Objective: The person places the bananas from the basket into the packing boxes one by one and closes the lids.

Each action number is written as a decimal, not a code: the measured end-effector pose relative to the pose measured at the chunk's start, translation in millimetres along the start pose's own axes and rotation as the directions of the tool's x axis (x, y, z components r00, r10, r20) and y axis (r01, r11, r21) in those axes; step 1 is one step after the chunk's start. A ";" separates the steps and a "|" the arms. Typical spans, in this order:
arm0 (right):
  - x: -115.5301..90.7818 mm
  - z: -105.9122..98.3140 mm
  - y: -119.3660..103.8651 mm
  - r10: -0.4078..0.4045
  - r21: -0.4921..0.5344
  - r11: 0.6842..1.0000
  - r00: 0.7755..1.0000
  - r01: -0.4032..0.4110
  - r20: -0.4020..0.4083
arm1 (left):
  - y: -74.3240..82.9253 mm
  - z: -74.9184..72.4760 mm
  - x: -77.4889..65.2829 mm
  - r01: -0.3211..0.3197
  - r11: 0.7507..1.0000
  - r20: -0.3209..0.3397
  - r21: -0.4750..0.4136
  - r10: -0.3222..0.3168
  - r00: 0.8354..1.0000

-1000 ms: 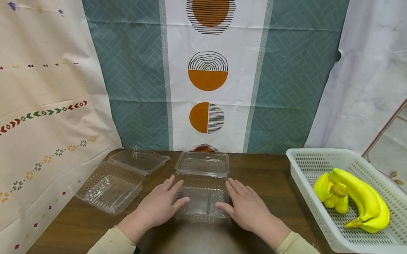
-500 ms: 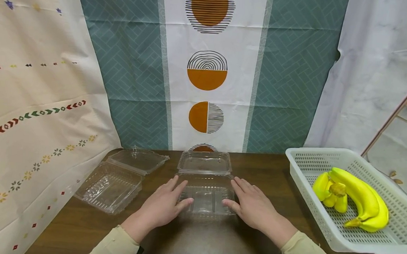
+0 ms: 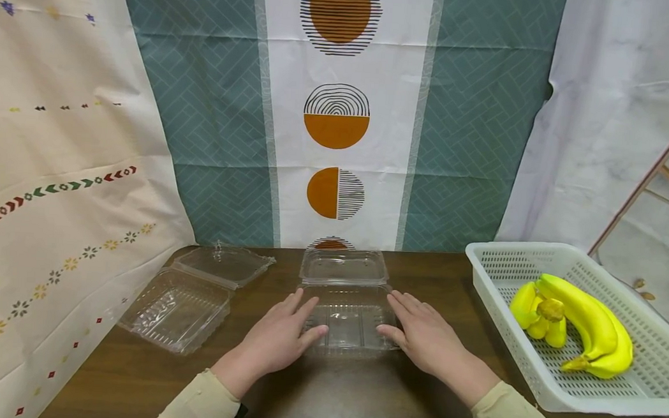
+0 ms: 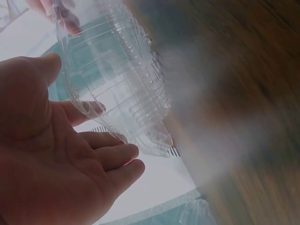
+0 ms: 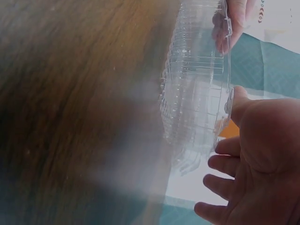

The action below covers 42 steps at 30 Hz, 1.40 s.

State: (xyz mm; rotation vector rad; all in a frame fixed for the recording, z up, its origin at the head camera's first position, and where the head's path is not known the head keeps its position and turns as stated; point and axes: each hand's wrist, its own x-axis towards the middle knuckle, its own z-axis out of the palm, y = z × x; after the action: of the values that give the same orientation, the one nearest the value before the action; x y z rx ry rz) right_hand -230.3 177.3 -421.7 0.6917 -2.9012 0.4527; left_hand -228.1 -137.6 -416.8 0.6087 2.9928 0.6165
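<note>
A clear plastic clamshell container (image 3: 352, 330) stands on the table in the head view, its lid (image 3: 345, 267) folded back toward the curtain. My left hand (image 3: 277, 336) lies along its left side, fingers extended, thumb at the near left part of the rim. On the opposite side my right hand (image 3: 434, 336) mirrors it, fingertips at the right rim. The left wrist view has the left palm (image 4: 56, 154) facing the ridged container wall (image 4: 136, 89), fingers along the rim. In the right wrist view the right thumb (image 5: 240, 101) meets the rim.
A second open clamshell container (image 3: 181, 311) sits at the left of the table (image 3: 351, 402). To the right, a white perforated basket (image 3: 504, 347) holds yellow bananas (image 3: 583, 320). A patterned curtain (image 3: 226, 100) hangs behind the table's far edge.
The container has slid to the right between both hands, which moved along with it. The view has turned slightly right. The other container and the basket stay put.
</note>
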 end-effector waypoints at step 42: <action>-11.8 -14.6 40.0 0.063 0.071 0.995 0.998 -0.065 0.030 | 25.2 22.8 29.9 -0.056 0.998 0.011 0.000 0.056 0.998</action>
State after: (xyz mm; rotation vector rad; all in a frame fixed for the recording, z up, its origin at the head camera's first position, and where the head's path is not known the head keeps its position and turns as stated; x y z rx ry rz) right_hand -237.3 220.9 -420.4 0.6204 -2.9532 0.5627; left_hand -244.0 -96.3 -426.5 0.6958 2.9757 0.6133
